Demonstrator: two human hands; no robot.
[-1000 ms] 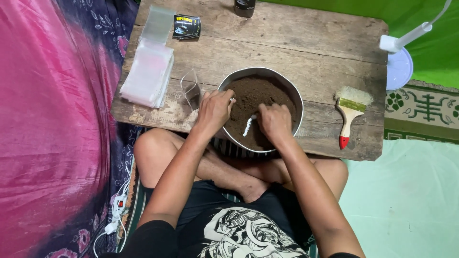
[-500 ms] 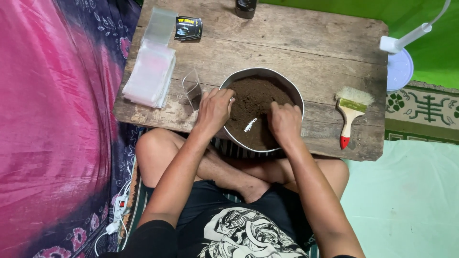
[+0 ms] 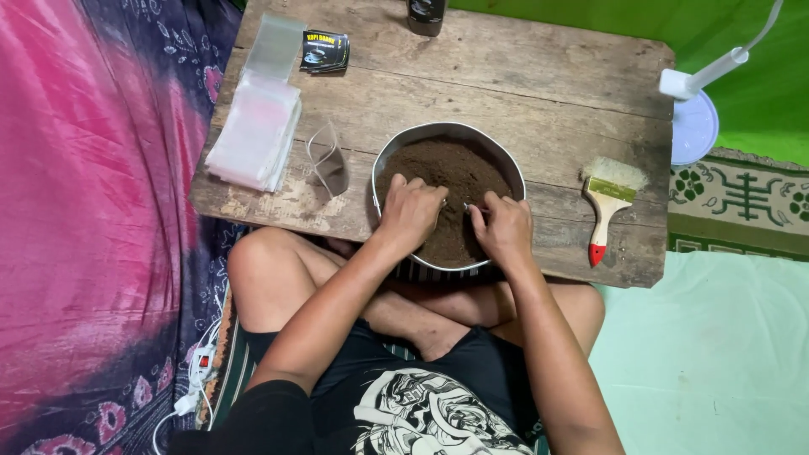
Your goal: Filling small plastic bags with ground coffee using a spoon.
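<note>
On a worn wooden tabletop [image 3: 522, 93], my left hand [image 3: 410, 212] and right hand [image 3: 503, 229] dig, fingers curled, into brown powder [image 3: 451, 173] in a metal bowl [image 3: 421, 135] pulled near; whether they pinch anything, I cannot tell.

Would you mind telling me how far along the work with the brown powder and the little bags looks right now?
Done: no filled bag is in view. In hand: the left hand and right hand are both in the metal bowl of brown powder. Left: the stack of clear bags looks empty, and one loose bag lies beside the bowl.

Open tabletop [image 3: 522, 76] behind the pan [image 3: 396, 147]; pouch [image 3: 327, 160] left, brush [image 3: 608, 202] right.
</note>
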